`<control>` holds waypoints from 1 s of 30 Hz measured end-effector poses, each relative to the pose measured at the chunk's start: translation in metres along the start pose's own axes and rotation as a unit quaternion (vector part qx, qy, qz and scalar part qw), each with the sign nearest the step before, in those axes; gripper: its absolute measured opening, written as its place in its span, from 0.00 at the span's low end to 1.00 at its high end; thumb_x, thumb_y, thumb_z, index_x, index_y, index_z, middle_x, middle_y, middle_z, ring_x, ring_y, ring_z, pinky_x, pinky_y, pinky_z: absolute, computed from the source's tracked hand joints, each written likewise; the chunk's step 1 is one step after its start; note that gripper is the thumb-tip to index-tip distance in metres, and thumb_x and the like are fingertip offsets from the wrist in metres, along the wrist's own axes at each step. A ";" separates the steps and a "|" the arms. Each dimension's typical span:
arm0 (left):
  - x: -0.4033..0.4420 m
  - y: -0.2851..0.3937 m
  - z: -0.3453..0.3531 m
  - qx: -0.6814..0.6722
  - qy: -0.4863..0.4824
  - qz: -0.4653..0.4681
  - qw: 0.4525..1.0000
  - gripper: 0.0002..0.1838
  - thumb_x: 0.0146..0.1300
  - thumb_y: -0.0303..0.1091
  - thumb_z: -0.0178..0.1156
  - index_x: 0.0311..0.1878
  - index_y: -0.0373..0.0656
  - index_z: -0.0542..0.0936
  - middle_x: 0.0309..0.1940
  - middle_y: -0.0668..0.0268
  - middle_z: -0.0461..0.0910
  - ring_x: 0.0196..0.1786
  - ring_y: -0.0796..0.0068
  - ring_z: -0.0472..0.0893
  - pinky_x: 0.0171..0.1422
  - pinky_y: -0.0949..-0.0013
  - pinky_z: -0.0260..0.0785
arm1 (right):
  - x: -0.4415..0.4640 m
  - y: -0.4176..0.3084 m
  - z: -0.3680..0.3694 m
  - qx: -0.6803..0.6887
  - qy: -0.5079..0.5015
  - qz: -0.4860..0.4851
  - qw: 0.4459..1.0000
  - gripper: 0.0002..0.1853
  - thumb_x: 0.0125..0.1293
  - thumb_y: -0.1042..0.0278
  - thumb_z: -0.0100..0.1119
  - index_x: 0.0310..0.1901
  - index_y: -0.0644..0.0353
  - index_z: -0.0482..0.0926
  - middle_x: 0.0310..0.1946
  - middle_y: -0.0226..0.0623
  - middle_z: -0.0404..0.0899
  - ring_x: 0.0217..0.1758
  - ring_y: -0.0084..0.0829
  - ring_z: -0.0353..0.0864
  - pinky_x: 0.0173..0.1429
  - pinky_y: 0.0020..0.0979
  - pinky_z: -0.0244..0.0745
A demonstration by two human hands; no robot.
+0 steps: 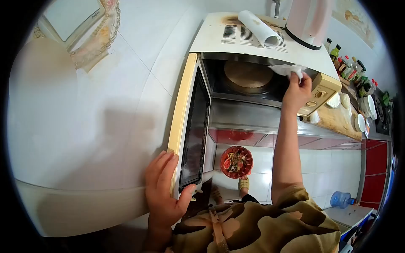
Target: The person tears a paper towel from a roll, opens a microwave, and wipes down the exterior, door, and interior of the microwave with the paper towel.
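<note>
A cream microwave oven [211, 33] stands on a steel counter with its door [182, 122] swung wide to the left. Around the lower edge of that door my left hand [163, 185] is closed, fingers on the outer side and thumb on the inner side. My right hand [298, 90] pinches a crumpled white tissue [286, 68] at the upper right of the oven's opening, near the knob panel [319, 95]. Inside the oven a round brownish turntable [248, 75] is visible.
On the oven lie a white paper roll [259, 29] and a pink kettle [308, 21]. To the right are a wooden board [337, 122], several bottles [350, 69] and bowls [368, 107]. A red waste bin [228, 170] and a blue water jug [340, 199] are lower down.
</note>
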State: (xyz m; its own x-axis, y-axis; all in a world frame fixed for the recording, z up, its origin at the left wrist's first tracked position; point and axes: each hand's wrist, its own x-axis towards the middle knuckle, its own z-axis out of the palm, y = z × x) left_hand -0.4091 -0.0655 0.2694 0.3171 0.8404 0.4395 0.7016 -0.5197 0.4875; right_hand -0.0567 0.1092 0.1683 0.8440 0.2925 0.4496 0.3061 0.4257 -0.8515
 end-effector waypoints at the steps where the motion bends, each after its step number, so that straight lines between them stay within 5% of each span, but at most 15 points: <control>1: 0.001 0.000 0.000 -0.004 0.000 0.002 1.000 0.32 0.51 0.35 0.68 0.60 0.35 0.73 0.60 0.50 0.72 0.64 0.46 0.70 0.68 0.52 0.62 | 0.010 -0.007 0.000 -0.071 0.022 0.006 0.997 0.06 0.61 0.77 0.64 0.39 0.65 0.78 0.33 0.29 0.78 0.36 0.21 0.76 0.43 0.21 0.72; 5: 0.003 -0.002 0.000 0.001 0.001 0.005 1.000 0.32 0.51 0.36 0.68 0.59 0.35 0.73 0.59 0.50 0.72 0.62 0.46 0.71 0.67 0.52 0.63 | 0.002 0.022 0.036 -0.036 -0.046 -0.125 0.990 0.07 0.57 0.80 0.63 0.38 0.62 0.80 0.33 0.29 0.77 0.35 0.21 0.76 0.42 0.22 0.73; 13: 0.003 -0.003 -0.002 -0.007 -0.007 0.010 1.000 0.33 0.51 0.35 0.66 0.61 0.35 0.71 0.60 0.49 0.72 0.64 0.49 0.70 0.70 0.54 0.60 | -0.088 -0.016 0.141 -0.002 -0.224 -0.144 0.964 0.14 0.50 0.87 0.56 0.37 0.59 0.80 0.34 0.39 0.79 0.34 0.36 0.81 0.39 0.32 0.76; 15: 0.003 -0.002 -0.003 -0.013 -0.003 -0.002 1.000 0.31 0.51 0.35 0.69 0.59 0.36 0.74 0.59 0.50 0.73 0.61 0.46 0.72 0.64 0.52 0.65 | -0.105 -0.020 0.166 -0.009 -0.224 -0.171 0.959 0.14 0.50 0.85 0.57 0.38 0.58 0.81 0.35 0.39 0.80 0.35 0.37 0.81 0.40 0.33 0.76; 26: 0.003 -0.004 -0.003 -0.013 -0.014 0.016 1.000 0.31 0.50 0.36 0.70 0.58 0.35 0.75 0.58 0.49 0.73 0.60 0.45 0.73 0.64 0.52 0.66 | -0.088 0.008 0.128 -0.053 -0.272 -0.158 0.948 0.14 0.51 0.85 0.57 0.38 0.58 0.82 0.36 0.40 0.81 0.38 0.38 0.82 0.43 0.32 0.76; 30: 0.005 -0.005 -0.002 -0.019 -0.012 0.033 0.999 0.31 0.49 0.36 0.71 0.57 0.34 0.75 0.58 0.48 0.74 0.59 0.44 0.73 0.63 0.51 0.66 | -0.115 0.062 0.116 -0.061 -0.311 -0.002 0.948 0.12 0.52 0.82 0.58 0.37 0.58 0.83 0.34 0.44 0.81 0.38 0.40 0.83 0.44 0.33 0.76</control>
State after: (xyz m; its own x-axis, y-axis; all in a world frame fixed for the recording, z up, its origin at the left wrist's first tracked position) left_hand -0.4124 -0.0589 0.2706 0.3772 0.8072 0.4540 0.6544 -0.5792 0.4861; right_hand -0.1861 0.2017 0.0947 0.4311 0.7563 0.4921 0.3897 0.3359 -0.8575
